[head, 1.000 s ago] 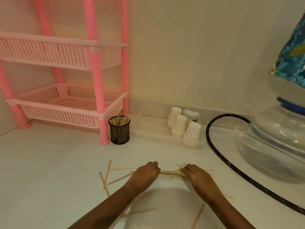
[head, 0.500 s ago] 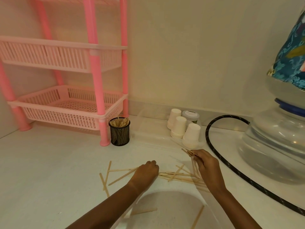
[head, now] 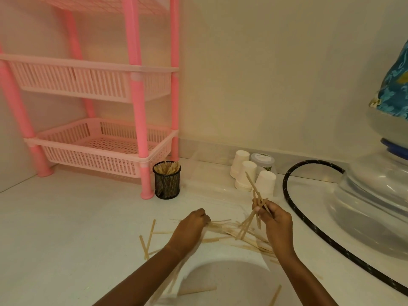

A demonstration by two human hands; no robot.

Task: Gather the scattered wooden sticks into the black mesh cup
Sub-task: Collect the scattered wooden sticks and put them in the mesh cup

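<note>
Sticks [head: 223, 231] lie strewn mid-floor [head: 66, 228], well short of the back edge, with a few more down at the near edge. The right hand [head: 277, 224] pinches a bunch [head: 246, 226] in its fingers [head: 270, 208], held clear of the pile and fanned upward. The left hand [head: 189, 228] rests on the pile, fingers curled over stick ends; gripping or not, can't tell. The cup [head: 167, 183], sticks in it, stands near the back edge beside the rack [head: 143, 151] leg.

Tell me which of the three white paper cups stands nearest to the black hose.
The rightmost cup, nearest the camera; the other two stand farther left of the hose.
</note>
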